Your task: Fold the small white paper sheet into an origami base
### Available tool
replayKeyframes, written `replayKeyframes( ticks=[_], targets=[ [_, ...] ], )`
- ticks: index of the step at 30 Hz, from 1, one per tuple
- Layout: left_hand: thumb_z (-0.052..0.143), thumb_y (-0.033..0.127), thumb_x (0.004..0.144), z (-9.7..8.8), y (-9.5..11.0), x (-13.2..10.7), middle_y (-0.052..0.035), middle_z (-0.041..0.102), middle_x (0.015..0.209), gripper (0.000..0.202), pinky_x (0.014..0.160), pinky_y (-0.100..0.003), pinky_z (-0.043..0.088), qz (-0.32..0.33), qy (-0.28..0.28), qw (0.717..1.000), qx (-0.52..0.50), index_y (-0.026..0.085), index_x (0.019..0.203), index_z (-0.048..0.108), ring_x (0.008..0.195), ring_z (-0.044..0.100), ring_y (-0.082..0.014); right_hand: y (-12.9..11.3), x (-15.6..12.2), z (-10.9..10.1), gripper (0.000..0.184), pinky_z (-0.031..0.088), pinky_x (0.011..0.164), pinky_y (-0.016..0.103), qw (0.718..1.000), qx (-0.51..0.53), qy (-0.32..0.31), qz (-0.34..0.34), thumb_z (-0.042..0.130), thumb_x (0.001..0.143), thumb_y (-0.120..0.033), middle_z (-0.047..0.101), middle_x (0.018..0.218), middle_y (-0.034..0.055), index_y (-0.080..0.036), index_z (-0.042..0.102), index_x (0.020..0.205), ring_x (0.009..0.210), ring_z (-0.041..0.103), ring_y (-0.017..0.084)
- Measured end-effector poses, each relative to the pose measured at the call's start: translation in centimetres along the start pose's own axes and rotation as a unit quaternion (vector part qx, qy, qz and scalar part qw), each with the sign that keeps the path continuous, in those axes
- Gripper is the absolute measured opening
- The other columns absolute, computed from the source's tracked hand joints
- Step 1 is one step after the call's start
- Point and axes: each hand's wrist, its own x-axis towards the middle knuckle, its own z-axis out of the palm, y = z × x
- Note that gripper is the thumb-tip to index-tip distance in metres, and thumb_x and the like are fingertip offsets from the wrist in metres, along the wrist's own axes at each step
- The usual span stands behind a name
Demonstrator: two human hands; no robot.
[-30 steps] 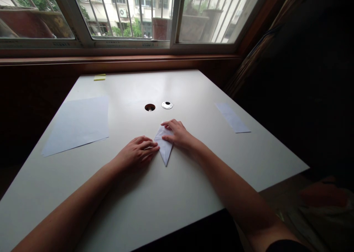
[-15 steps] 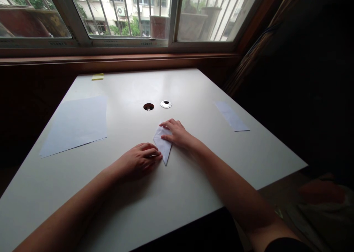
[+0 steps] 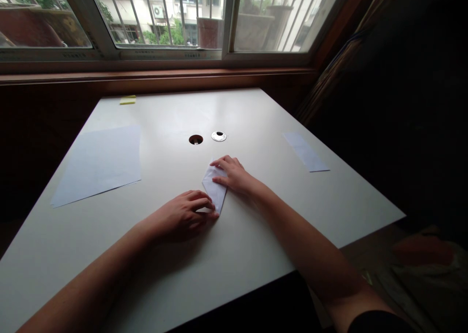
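Note:
A white sheet of paper folded into a narrow kite shape (image 3: 215, 189) lies on the white table, its pointed end towards me. My left hand (image 3: 190, 208) is at that lower point, thumb and fingertips closed on the tip from the left. From the right, my right hand (image 3: 234, 173) holds the upper part against the table, with the thumb on the paper and the forefinger near its top. The paper's upper right side is hidden under this hand.
Large white sheets (image 3: 100, 165) lie at the left of the table (image 3: 164, 162). A smaller paper strip (image 3: 305, 151) is at the right. Beyond my hands are a round cable hole (image 3: 196, 140) and its metal cover (image 3: 219, 136). Yellow sticky notes (image 3: 127, 100) sit near the window.
My left hand's fingertips have slid slightly towards me and right, down the paper's edge to its lower point. My right hand stays in place on the paper.

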Motion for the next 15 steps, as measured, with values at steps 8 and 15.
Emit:
replayKeyframes(
  ticks=[8,15],
  targets=[
    [0.058,0.02,0.091,-0.6,-0.3,-0.2,-0.007,0.066,0.122,0.036,0.103,-0.041,0.049,0.015,-0.003,0.998,-0.054,0.03,0.125,0.065,0.119,0.056,-0.0247,0.1,0.1,0.0,0.042,0.037,0.104,0.047,1.0,0.009,-0.005,0.001,0.067,0.087,-0.039,0.053,0.127,0.0045,-0.035,0.056,0.128,0.118,0.044,0.028],
    [0.055,0.02,0.093,0.4,-0.9,-0.6,-0.0063,0.063,0.133,0.044,0.108,-0.043,0.047,-0.015,0.036,0.999,-0.023,0.026,0.137,0.055,0.128,0.053,-0.0238,0.2,0.0,0.0,0.041,0.037,0.104,0.048,1.0,0.008,-0.008,-0.004,0.066,0.088,-0.04,0.052,0.128,0.0049,-0.034,0.056,0.127,0.118,0.044,0.029]
  ],
)
